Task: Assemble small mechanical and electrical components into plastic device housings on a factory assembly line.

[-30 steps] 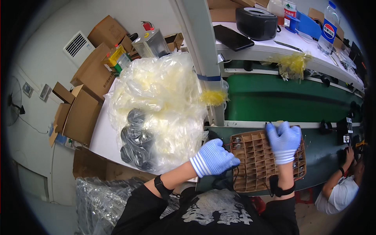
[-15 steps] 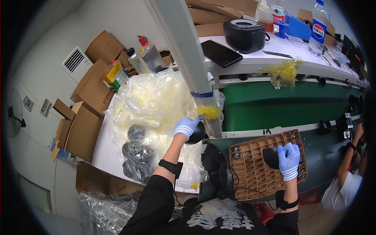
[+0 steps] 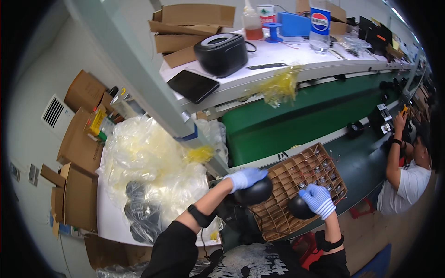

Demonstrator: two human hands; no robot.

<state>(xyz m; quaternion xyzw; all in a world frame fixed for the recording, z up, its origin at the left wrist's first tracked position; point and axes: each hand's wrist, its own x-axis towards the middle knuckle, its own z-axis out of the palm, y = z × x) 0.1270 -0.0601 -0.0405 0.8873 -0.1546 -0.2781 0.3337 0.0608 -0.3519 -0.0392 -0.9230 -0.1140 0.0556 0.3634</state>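
Observation:
My left hand, in a blue-and-white striped glove, is closed over a smooth black rounded shell at the left edge of the divided cardboard tray. A second black rounded shell sits in the fingers of my right hand, gloved alike, above the tray's near side. Beneath both hands lies the cardboard grid tray, with small metal parts in several of its far right cells. Fingers on the far side of each shell are hidden.
Clear plastic bags heap on the left table, with wrapped black pieces in front. A slanted grey post rises between the tables. A green belt runs behind the tray. At right, another person works.
The view has swung right. My left hand has brought its black shell from beside the plastic bags to the tray's left edge. My right hand still holds its shell, now nearer the tray's near side.

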